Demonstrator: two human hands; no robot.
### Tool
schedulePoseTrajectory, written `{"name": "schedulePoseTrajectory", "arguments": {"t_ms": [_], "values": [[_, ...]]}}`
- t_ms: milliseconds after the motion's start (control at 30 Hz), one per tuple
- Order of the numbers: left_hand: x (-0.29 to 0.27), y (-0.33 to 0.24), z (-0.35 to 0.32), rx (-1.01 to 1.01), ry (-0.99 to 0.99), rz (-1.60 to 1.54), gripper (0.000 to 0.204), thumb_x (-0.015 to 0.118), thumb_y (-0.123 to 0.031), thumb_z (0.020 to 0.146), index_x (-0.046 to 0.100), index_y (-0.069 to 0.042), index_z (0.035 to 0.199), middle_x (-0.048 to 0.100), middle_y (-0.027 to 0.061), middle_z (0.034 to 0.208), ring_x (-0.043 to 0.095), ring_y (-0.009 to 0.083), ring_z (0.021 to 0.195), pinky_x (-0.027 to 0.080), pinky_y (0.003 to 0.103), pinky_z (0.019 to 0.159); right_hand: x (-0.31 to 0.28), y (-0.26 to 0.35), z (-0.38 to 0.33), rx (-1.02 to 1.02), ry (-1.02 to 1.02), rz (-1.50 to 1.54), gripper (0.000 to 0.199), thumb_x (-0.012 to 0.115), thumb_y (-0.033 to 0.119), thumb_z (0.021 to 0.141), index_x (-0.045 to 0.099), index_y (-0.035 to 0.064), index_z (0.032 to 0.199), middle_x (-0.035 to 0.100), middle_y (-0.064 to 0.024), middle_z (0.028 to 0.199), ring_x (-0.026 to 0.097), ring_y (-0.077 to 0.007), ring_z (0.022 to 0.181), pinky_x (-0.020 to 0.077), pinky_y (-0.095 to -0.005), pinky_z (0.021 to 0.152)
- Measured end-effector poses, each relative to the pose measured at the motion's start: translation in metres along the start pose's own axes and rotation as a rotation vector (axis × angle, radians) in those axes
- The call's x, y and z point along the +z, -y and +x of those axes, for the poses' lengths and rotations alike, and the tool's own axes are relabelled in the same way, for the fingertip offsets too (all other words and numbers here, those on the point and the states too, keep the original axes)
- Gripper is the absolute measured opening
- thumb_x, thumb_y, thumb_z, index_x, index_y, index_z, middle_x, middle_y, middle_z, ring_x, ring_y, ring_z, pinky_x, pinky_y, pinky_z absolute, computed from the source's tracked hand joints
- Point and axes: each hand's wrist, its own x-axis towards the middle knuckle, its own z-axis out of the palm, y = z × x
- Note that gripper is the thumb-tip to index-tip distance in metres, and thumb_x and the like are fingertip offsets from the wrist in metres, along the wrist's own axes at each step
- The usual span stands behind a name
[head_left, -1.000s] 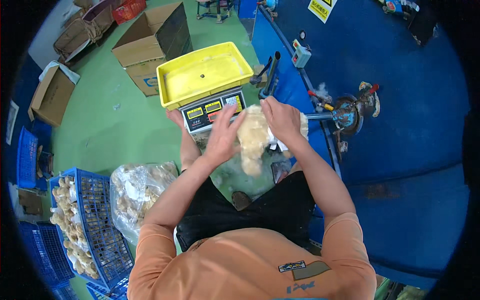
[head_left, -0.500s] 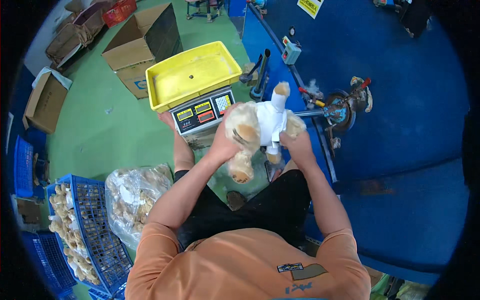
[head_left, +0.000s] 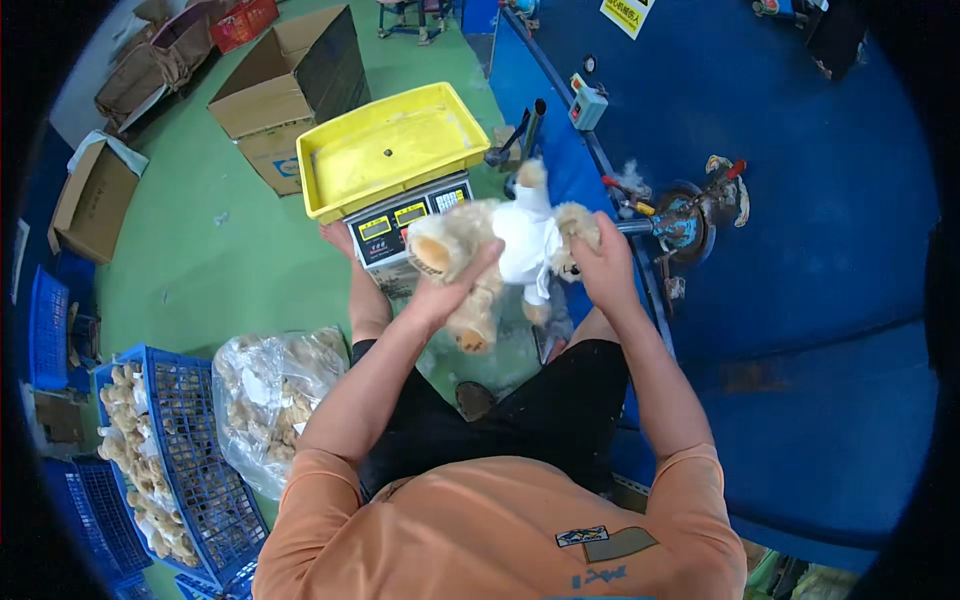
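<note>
Both my hands grip a beige plush teddy bear (head_left: 523,245) in a white top, held sideways above my lap. My left hand (head_left: 452,285) is closed around its legs, and the foot pads face left. My right hand (head_left: 603,262) is closed on the bear's head, which covers part of the face. Just beyond the bear stands a weighing scale (head_left: 408,222) with small displays and a keypad. On top of it sits a yellow tray (head_left: 395,150) holding one small dark object.
A metal nozzle (head_left: 635,227) juts from the blue machine (head_left: 790,300) at right, near my right hand. At left are a blue crate (head_left: 200,450) of plush pieces and a clear bag (head_left: 275,400) of more. An open cardboard box (head_left: 285,100) stands behind the scale.
The bear has turned in my hands, its feet swinging left and its head showing more. My right hand has shifted up onto the head.
</note>
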Motion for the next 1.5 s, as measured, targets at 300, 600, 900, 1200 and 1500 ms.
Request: {"name": "schedulePoseTrajectory", "arguments": {"t_ms": [300, 600, 900, 1200, 1500], "values": [[-0.011, 0.199, 0.043, 0.637, -0.336, 0.215, 0.055, 0.071, -0.018, 0.09, 0.049, -0.003, 0.138, 0.059, 0.0144, 0.129, 0.056, 0.0238, 0.116, 0.045, 0.036, 0.101, 0.037, 0.026, 0.005, -0.183, -0.036, -0.391, 0.023, 0.067, 0.021, 0.087, 0.057, 0.0053, 0.101, 0.065, -0.0143, 0.085, 0.06, -0.0349, 0.067, 0.0478, -0.0462, 0.064], [0.02, 0.083, 0.032, 0.163, 0.207, -0.302, 0.027, 0.057, -0.015, 0.101, 0.058, 0.002, 0.121, 0.068, 0.0146, 0.107, 0.066, 0.0223, 0.092, 0.054, 0.031, 0.085, -0.027, -0.033, 0.018, -0.175, -0.218, -0.624, 0.019, 0.066, 0.02, 0.088, 0.054, 0.0065, 0.094, 0.065, -0.0141, 0.079, 0.06, -0.0397, 0.064, 0.047, -0.0485, 0.062], [0.013, 0.042, 0.02, -0.073, 0.106, -0.56, 0.028, 0.061, -0.023, 0.101, 0.058, 0.004, 0.11, 0.069, 0.0149, 0.091, 0.067, 0.0162, 0.07, 0.057, 0.024, 0.065, 0.005, 0.005, 0.009, 0.001, -0.176, -0.216, 0.016, 0.065, 0.017, 0.091, 0.059, 0.0032, 0.096, 0.064, -0.0139, 0.082, 0.058, -0.0294, 0.067, 0.0481, -0.0405, 0.067], [-0.021, 0.05, 0.024, -0.11, 0.108, -0.551, 0.035, 0.063, -0.022, 0.099, 0.055, 0.006, 0.118, 0.069, 0.0147, 0.088, 0.067, 0.0156, 0.068, 0.057, 0.024, 0.06, 0.013, 0.005, 0.011, -0.072, -0.038, -0.125, 0.023, 0.07, 0.022, 0.089, 0.057, 0.0035, 0.094, 0.064, -0.0134, 0.074, 0.057, -0.0279, 0.06, 0.046, -0.042, 0.059], [0.011, 0.078, 0.031, 0.726, -0.679, 0.18, 0.053, 0.064, -0.007, 0.093, 0.042, 0.001, 0.141, 0.062, 0.0213, 0.121, 0.061, 0.0178, 0.072, 0.05, 0.023, 0.058, 0.048, 0.039, -0.003, -0.002, -0.101, -0.275, 0.031, 0.073, 0.027, 0.086, 0.056, 0.0037, 0.098, 0.067, -0.0172, 0.082, 0.062, -0.036, 0.068, 0.0474, -0.0462, 0.064]]}}
